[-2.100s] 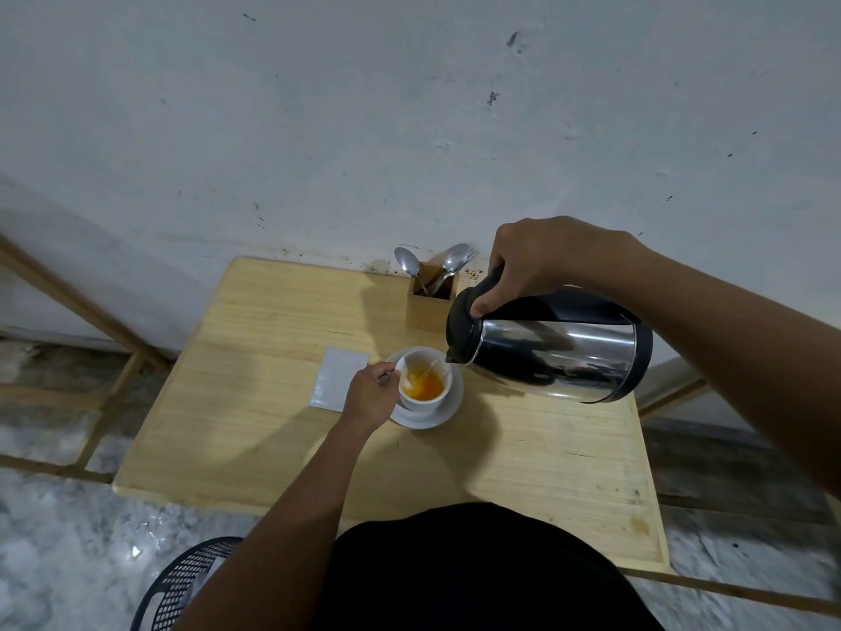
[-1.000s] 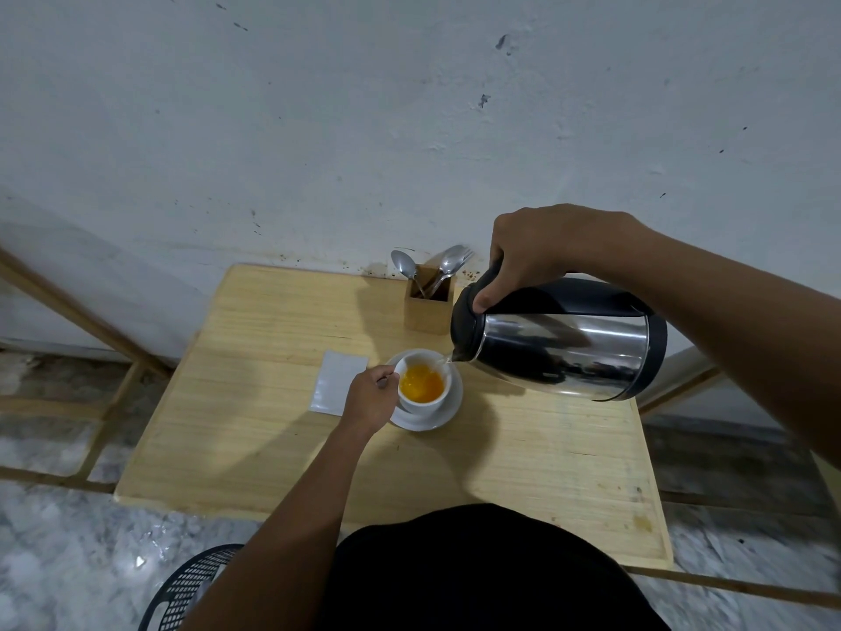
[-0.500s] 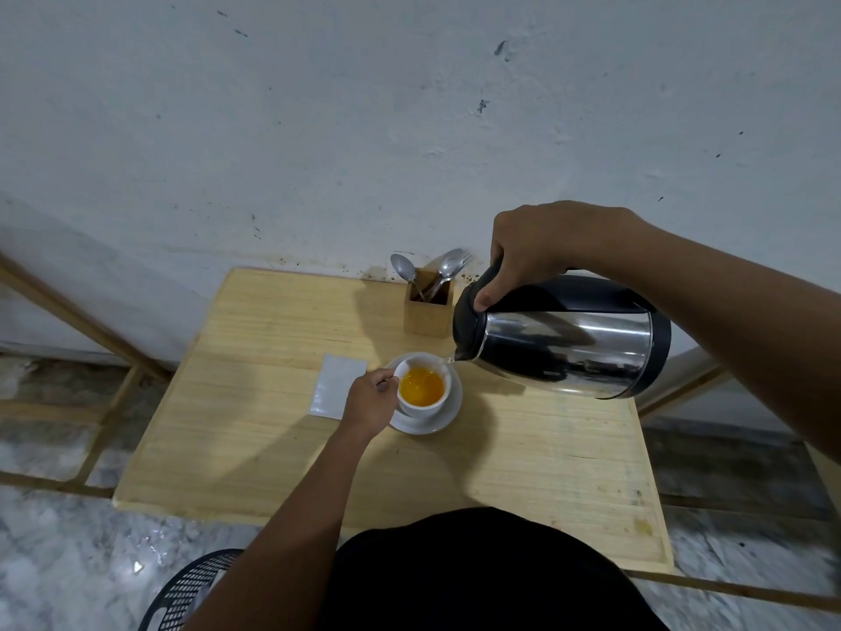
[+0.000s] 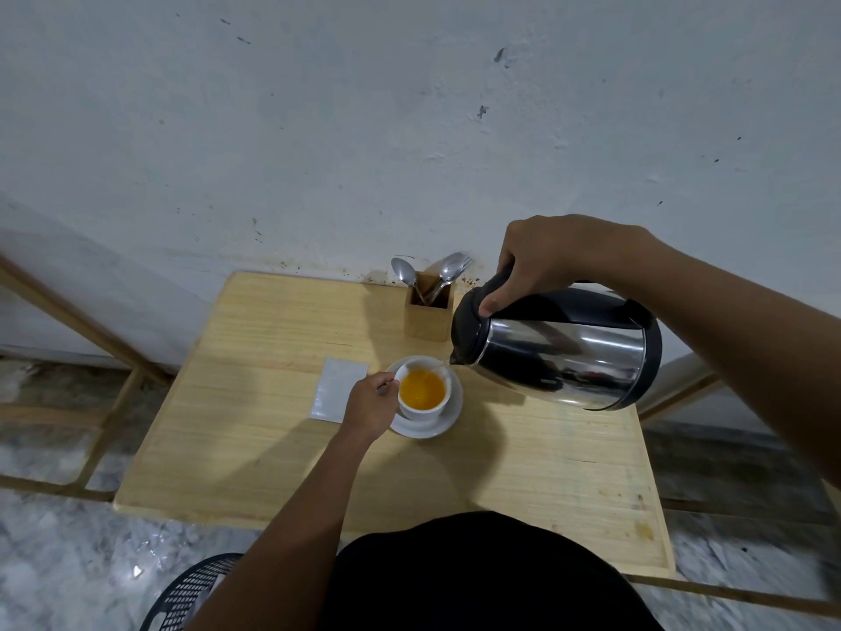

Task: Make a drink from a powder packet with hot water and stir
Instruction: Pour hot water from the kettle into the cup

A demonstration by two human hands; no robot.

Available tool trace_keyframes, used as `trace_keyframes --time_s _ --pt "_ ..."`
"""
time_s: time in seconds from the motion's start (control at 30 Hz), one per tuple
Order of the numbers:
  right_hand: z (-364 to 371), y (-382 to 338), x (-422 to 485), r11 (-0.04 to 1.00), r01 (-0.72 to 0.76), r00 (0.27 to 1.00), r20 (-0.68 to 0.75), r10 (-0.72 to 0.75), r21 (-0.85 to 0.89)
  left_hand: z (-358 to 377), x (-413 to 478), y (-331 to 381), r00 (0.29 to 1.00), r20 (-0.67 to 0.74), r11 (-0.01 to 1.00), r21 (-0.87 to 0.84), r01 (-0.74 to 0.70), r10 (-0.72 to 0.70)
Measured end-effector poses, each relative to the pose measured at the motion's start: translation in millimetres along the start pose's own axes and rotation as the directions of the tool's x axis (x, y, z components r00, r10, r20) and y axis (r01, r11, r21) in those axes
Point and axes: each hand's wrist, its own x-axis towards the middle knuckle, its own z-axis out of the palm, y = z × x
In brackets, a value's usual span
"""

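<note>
A white cup (image 4: 425, 409) holding orange liquid stands on a white saucer (image 4: 448, 423) near the middle of the wooden table (image 4: 255, 448). My left hand (image 4: 369, 405) grips the cup's handle on its left side. My right hand (image 4: 541, 255) holds the black handle of a steel kettle (image 4: 564, 348), tilted with its spout just above the cup's right rim. A thin stream runs from the spout into the cup. A flat white packet (image 4: 337, 394) lies left of the cup.
A wooden holder (image 4: 428, 318) with spoons and a fork stands at the table's back edge by the white wall. A black mesh stool (image 4: 191, 594) sits at the lower left. The floor is marble with wooden frames at both sides.
The orange liquid in the cup has risen. The kettle has stayed tilted over the cup, drifting slightly right and up. My left hand has kept its hold on the handle.
</note>
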Motion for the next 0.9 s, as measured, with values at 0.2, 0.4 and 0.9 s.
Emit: trace_keyframes --time_s 0.2,0.4,0.9 --pt "13 16 -7 0.998 -0.021 0.999 -0.038 0.024 0.061 0 0 1 1.000 0.002 1.000 -0.003 -0.003 0.003" --pt "42 57 -21 0.956 -0.046 0.978 -0.182 0.102 0.289 2 0 1 1.000 -0.002 1.000 -0.022 0.020 -0.020" --pt "118 171 -55 0.508 0.290 0.682 -0.548 0.485 0.811 38 -13 9 0.944 -0.322 0.997 -0.009 0.075 -0.074"
